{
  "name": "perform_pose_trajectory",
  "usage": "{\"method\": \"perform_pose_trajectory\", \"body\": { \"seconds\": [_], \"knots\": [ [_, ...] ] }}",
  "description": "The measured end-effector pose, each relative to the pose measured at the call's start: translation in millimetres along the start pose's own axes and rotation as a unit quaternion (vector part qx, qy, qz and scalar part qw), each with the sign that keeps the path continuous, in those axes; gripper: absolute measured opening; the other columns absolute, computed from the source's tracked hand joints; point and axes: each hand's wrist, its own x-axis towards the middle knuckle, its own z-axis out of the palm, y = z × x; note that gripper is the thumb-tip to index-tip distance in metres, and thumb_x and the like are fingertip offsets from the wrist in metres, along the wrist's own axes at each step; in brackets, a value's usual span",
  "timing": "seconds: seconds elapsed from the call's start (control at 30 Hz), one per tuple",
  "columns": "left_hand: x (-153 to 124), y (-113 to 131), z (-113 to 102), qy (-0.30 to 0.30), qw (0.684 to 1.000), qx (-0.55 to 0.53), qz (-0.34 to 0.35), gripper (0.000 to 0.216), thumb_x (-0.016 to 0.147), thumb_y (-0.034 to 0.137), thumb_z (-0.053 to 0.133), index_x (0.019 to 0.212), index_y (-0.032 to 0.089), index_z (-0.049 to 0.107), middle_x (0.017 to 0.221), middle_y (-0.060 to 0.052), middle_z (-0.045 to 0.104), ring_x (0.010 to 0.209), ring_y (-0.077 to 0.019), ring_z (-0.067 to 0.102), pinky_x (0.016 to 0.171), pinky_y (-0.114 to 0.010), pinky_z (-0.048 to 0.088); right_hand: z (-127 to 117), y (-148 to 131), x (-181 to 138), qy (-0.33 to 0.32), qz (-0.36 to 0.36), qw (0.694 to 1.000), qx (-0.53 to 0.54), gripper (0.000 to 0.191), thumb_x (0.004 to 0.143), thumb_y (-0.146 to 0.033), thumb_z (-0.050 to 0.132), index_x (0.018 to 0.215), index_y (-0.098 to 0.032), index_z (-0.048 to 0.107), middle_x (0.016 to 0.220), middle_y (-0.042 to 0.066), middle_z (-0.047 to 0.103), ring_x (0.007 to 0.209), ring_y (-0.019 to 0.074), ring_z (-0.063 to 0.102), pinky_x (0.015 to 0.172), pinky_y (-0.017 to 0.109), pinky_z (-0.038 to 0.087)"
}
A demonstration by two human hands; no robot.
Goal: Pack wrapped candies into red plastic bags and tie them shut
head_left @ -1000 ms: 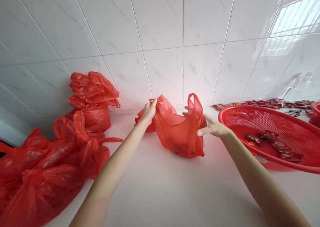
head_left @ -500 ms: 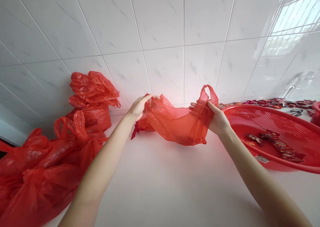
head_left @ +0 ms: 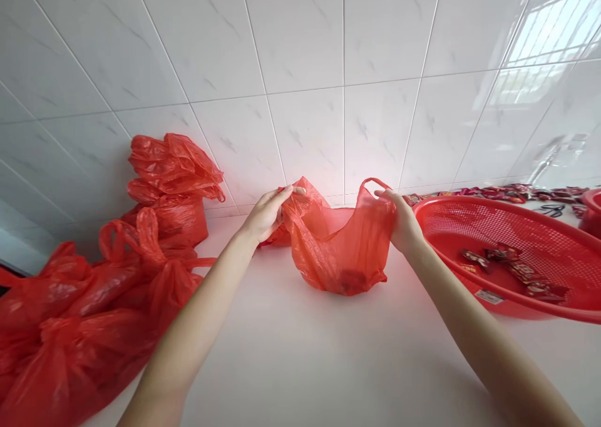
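A thin red plastic bag (head_left: pixel 342 258) hangs between my hands just above the white table, its mouth spread upward. My left hand (head_left: pixel 268 214) grips the bag's left edge, thumb on top. At the right side, my right hand (head_left: pixel 402 220) has hold of the bag by one handle loop, with some fingers hidden behind the plastic. A dark patch shows through the bottom of the bag; I cannot make out what it is. Behind my left hand lies more red plastic (head_left: pixel 277 238), partly covered.
Several filled, knotted red bags (head_left: pixel 94 327) crowd the left side, with a stack of red bags (head_left: pixel 173 170) behind them. To the right, a red mesh basket (head_left: pixel 469 211) holds several wrapped snack packets (head_left: pixel 526 270). More packets (head_left: pixel 507 193) lie along the tiled wall (head_left: pixel 305 126).
The bag has dropped lower and its mouth has opened wider. My hands have come slightly closer together, and a dark patch now shows at the bag's bottom.
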Motion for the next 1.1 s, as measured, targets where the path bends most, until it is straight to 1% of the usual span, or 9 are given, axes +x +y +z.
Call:
{"method": "perform_pose_trajectory", "body": {
  "seconds": [0.1,0.2,0.27,0.33,0.4,0.57,0.73,0.97,1.1],
  "knots": [
    [-0.5,0.8,6.2,0.009,1.0,0.0,-0.002,0.045,0.078,0.057,0.074,0.096,0.016,0.074,0.082,-0.006,0.073,0.057,-0.0139,0.062,0.051,-0.024,0.048,7.3,-0.7,-10.2,0.069,-0.085,0.985,-0.132,0.047,0.067,-0.051,0.084,0.101,-0.03,0.061,0.098,0.003,0.068,0.101,0.0292,0.065,0.085,0.041,0.053],
    [-2.4,3.5,10.0,0.017,1.0,0.009,0.007,0.047,0.077,0.059,0.074,0.093,0.015,0.073,0.079,-0.006,0.072,0.055,-0.0128,0.06,0.049,-0.023,0.047,12.4,-1.3,-17.6,0.105,-0.159,0.938,-0.288,0.065,0.058,-0.035,0.091,0.113,-0.031,0.058,0.109,0.005,0.067,0.107,0.0318,0.061,0.085,0.042,0.051],
    [-3.5,5.9,9.9,0.026,0.999,0.03,0.022,0.049,0.075,0.061,0.075,0.089,0.014,0.073,0.079,-0.006,0.072,0.055,-0.0127,0.061,0.048,-0.023,0.047,12.4,-3.4,-18.5,0.099,-0.174,0.91,-0.364,0.04,0.068,-0.032,0.083,0.102,-0.03,0.063,0.097,0.004,0.069,0.1,0.0318,0.062,0.081,0.042,0.05],
    [-4.4,8.6,6.8,0.044,0.996,0.064,0.043,0.05,0.075,0.063,0.074,0.085,0.014,0.072,0.078,-0.006,0.071,0.056,-0.0127,0.061,0.048,-0.022,0.046,9.6,-8.0,-16.8,0.081,-0.18,0.903,-0.381,0.012,0.078,-0.035,0.073,0.083,-0.027,0.065,0.077,0.003,0.067,0.09,0.0305,0.064,0.078,0.042,0.05],
    [-5.0,11.1,0.9,0.07,0.989,0.106,0.069,0.049,0.076,0.064,0.073,0.081,0.015,0.071,0.074,-0.005,0.069,0.056,-0.0131,0.061,0.048,-0.022,0.046,5.1,-14.9,-14.2,0.059,-0.182,0.925,-0.328,0.021,0.084,-0.042,0.068,0.072,-0.025,0.066,0.069,0.003,0.066,0.085,0.0297,0.066,0.079,0.043,0.051],
    [-7.9,14.0,-11.4,0.108,0.97,0.186,0.112,0.048,0.078,0.064,0.07,0.069,0.016,0.068,0.064,-0.003,0.063,0.053,-0.013,0.055,0.045,-0.022,0.041,-4.0,-32.6,-9.0,-0.013,-0.128,0.988,-0.089,0.035,0.083,-0.058,0.07,0.082,-0.024,0.074,0.09,0.007,0.077,0.104,0.0322,0.069,0.095,0.047,0.052],
    [-9.1,17.1,-8.6,0.123,0.978,0.143,0.087,0.046,0.083,0.058,0.068,0.061,0.017,0.062,0.057,0.0,0.054,0.044,-0.0093,0.044,0.041,-0.023,0.032,-6.4,-39.6,-6.8,-0.076,-0.068,0.995,0.019,0.032,0.084,-0.056,0.07,0.089,-0.025,0.076,0.1,0.008,0.079,0.11,0.0322,0.069,0.094,0.047,0.055],
    [-7.1,31.6,-3.0,0.061,0.996,0.066,0.004,0.05,0.085,0.061,0.065,0.062,0.018,0.055,0.052,0.004,0.045,0.04,-0.008,0.04,0.038,-0.021,0.028,-3.5,-42.3,-12.1,-0.11,-0.041,0.993,0.006,0.036,0.083,-0.056,0.072,0.076,-0.021,0.073,0.093,0.007,0.079,0.075,0.0198,0.07,0.07,0.032,0.057],
    [-1.0,25.4,3.2,0.039,0.996,0.085,0.013,0.051,0.085,0.062,0.066,0.062,0.017,0.057,0.054,0.003,0.048,0.043,-0.0075,0.042,0.04,-0.02,0.028,6.7,-39.0,-16.2,-0.114,-0.012,0.992,0.058,0.036,0.083,-0.052,0.073,0.067,-0.021,0.063,0.084,0.004,0.078,0.074,0.0174,0.07,0.074,0.03,0.057]
  ]
}}
